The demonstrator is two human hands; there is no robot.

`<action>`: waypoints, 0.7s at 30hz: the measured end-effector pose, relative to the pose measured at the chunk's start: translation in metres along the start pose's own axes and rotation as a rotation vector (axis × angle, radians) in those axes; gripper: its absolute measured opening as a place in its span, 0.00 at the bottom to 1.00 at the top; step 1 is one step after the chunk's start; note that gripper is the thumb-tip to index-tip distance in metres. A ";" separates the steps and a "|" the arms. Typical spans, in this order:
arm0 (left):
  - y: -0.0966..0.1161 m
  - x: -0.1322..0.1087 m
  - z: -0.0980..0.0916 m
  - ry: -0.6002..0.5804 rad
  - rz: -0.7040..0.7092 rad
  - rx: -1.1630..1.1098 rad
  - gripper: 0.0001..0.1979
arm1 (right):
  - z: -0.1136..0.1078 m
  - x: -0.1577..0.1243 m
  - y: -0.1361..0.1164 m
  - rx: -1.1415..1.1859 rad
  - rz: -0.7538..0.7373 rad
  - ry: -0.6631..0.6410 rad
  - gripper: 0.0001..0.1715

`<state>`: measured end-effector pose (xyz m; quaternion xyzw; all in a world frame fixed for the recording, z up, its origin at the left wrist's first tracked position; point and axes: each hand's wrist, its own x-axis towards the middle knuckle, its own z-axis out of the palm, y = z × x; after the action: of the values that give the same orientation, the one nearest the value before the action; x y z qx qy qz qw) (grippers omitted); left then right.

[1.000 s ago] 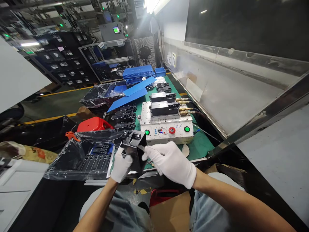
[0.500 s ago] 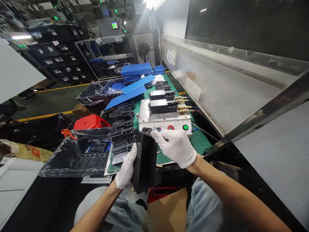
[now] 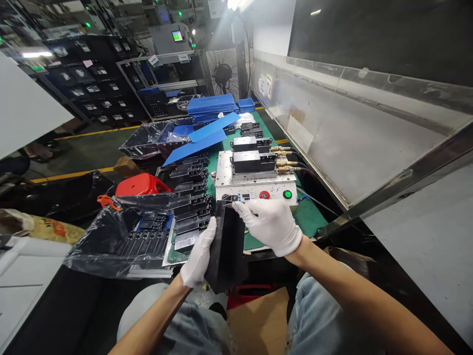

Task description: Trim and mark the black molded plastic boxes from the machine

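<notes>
A long black box-shaped plastic part (image 3: 229, 246) is held upright and slightly tilted above my lap. My left hand (image 3: 199, 256), in a white glove, grips its left side with the thumb along the edge. At the part's top end, my right hand (image 3: 271, 224), also gloved, is closed in a pinch around a thin tool (image 3: 254, 213), mostly hidden by the fingers; its exact kind is unclear. Behind the hands stands a white metal fixture (image 3: 254, 191) with a red and a green button, bearing two similar black parts (image 3: 254, 161).
A row of black parts (image 3: 192, 217) lies along the green mat's left side. Further left are a bag-lined bin (image 3: 99, 246) of parts and a red plastic container (image 3: 137, 184). Blue sheets (image 3: 212, 106) are stacked behind. Hoses (image 3: 301, 165) leave the fixture's right, near a clear panel (image 3: 318, 103).
The view has shifted slightly, so the scene sits a little further right. Both hands keep hold, and the black part's top end has tilted slightly.
</notes>
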<state>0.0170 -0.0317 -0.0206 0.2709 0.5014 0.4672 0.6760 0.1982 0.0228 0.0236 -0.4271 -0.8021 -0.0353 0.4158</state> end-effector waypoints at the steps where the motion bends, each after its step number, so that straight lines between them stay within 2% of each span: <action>1: 0.001 0.000 0.002 -0.004 0.001 -0.024 0.31 | 0.001 -0.001 -0.001 -0.009 -0.007 -0.011 0.33; 9: 0.007 0.000 0.013 0.022 -0.038 -0.084 0.31 | 0.012 -0.008 -0.004 -0.044 -0.025 -0.052 0.32; 14: 0.010 0.009 0.010 0.018 -0.024 -0.142 0.32 | 0.018 -0.020 -0.016 -0.121 -0.152 -0.050 0.30; 21: 0.015 0.025 0.001 0.060 0.158 -0.185 0.27 | 0.031 -0.034 -0.032 -0.041 -0.270 -0.080 0.30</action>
<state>0.0137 -0.0028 -0.0187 0.2317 0.4534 0.5712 0.6438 0.1654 -0.0075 -0.0109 -0.3248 -0.8673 -0.0900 0.3662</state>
